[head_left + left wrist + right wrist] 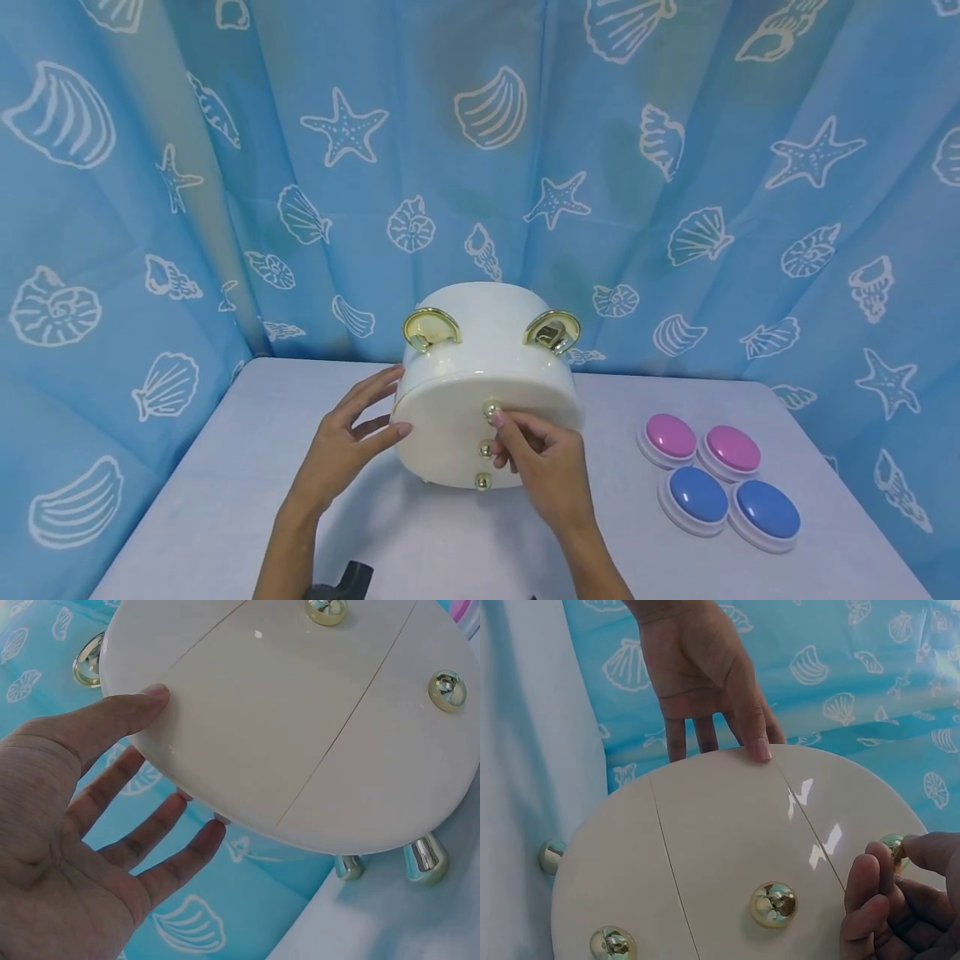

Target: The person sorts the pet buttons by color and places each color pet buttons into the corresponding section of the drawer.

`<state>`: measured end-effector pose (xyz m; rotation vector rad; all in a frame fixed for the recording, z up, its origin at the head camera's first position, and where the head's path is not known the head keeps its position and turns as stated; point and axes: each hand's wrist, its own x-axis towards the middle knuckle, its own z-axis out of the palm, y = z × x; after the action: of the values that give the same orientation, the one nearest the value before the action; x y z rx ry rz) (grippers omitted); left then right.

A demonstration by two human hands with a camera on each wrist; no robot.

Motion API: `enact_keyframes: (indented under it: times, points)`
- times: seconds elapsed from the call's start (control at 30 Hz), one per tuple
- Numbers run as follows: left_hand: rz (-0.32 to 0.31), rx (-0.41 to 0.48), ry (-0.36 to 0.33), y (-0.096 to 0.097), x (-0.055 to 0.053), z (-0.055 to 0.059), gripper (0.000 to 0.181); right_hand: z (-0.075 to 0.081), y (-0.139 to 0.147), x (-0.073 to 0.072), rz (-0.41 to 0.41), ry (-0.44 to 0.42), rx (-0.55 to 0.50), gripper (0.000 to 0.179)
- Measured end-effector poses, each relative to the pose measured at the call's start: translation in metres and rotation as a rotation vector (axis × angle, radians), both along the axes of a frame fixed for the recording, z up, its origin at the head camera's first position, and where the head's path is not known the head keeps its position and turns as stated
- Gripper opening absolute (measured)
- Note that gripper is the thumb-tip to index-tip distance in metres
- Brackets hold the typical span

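Observation:
A white rounded jewelry box (442, 433) with drawer seams across its front stands on the table, two gold ear-shaped pieces on top. My left hand (337, 454) rests on its left side, thumb on the front face and spread, nearly straight fingers along the side edge. With thumb and fingertips, my right hand (555, 475) pinches the top gold knob (894, 851). Below that are the middle knob (774, 904) and the bottom knob (613, 943), which no finger covers in the right wrist view. The drawer fronts look flush. Gold feet (426, 859) show underneath.
To the right on the white table (202, 492) lie two pink domed discs (671, 436) and two blue domed discs (699, 494) on white bases. A black object (352, 581) pokes in at the bottom edge. Behind hangs a blue seashell curtain (450, 183).

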<state>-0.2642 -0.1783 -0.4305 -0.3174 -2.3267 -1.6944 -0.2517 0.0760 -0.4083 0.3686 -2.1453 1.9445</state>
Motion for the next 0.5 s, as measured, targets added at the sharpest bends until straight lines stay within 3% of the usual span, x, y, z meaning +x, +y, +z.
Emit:
enact_keyframes:
  times: [0.27,0.5]
  points:
    - [0.005,-0.013,0.004,-0.001,-0.002,-0.001,0.065,0.002,0.003,-0.001,0.014,-0.035,0.037,0.024]
    - [0.012,0.013,0.047,0.000,-0.003,0.000,0.054,-0.012,0.018,-0.004,0.189,-0.190,0.349,0.035]
